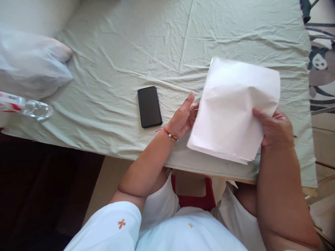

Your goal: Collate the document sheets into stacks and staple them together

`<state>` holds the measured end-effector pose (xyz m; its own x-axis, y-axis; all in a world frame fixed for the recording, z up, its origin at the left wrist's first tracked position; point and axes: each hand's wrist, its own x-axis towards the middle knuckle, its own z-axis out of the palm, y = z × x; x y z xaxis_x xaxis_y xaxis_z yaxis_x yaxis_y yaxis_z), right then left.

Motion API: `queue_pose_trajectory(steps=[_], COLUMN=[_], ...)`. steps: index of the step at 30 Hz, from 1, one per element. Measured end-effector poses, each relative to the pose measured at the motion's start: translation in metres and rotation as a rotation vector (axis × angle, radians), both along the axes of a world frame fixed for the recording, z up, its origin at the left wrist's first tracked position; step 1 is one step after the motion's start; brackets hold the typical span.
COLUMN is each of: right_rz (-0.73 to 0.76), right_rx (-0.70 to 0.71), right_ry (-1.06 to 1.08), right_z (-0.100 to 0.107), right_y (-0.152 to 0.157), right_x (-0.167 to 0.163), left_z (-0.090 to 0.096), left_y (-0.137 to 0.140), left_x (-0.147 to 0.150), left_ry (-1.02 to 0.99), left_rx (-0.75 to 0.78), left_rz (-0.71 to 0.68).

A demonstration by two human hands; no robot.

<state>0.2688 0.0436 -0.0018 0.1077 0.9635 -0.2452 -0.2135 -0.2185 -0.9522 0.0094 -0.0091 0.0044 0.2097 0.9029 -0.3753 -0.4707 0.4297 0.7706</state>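
A stack of white paper sheets [230, 115], with a crease running toward its right side, is tilted above the near edge of the cloth-covered table. My right hand [278, 129] grips its right edge, thumb on top and the fingers mostly hidden underneath. At the stack's left edge is my left hand [183, 116], thumb stretched up and apart from the fingers, whose tips are partly hidden by the paper. Whether those fingertips touch the sheets I cannot tell. To the left of this hand, a black smartphone [150, 106] lies flat, screen dark.
A wrinkled pale green cloth [117, 45] covers the table. At the far left lie a clear plastic bottle [36, 108] on its side and a translucent white plastic bag [31, 66]. Below the table edge is a red stool [196, 201] between my legs.
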Motion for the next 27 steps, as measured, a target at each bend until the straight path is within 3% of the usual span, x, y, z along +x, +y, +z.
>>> queue_pose_trajectory(steps=[4, 8, 11, 16, 27], right_rz=[0.141, 0.013, -0.023, 0.046, 0.022], right_rx=[-0.009, 0.108, 0.115, 0.096, 0.096], right_ry=[-0.085, -0.283, -0.410, -0.450, -0.443], right_z=[-0.007, -0.009, -0.007, -0.008, -0.013], right_y=[-0.002, 0.001, 0.002, 0.001, 0.005], right_x=[-0.004, -0.003, -0.001, 0.002, 0.005], left_z=[-0.011, -0.017, -0.016, -0.017, -0.021], left_y=[0.000, 0.002, 0.003, 0.003, 0.003], left_x=[0.001, 0.001, -0.001, -0.006, -0.005], left_ry=[0.004, 0.042, 0.012, -0.045, -0.061], left_rx=[-0.011, -0.009, 0.006, 0.021, 0.003], left_rz=[-0.002, 0.097, 0.100, 0.064, 0.081])
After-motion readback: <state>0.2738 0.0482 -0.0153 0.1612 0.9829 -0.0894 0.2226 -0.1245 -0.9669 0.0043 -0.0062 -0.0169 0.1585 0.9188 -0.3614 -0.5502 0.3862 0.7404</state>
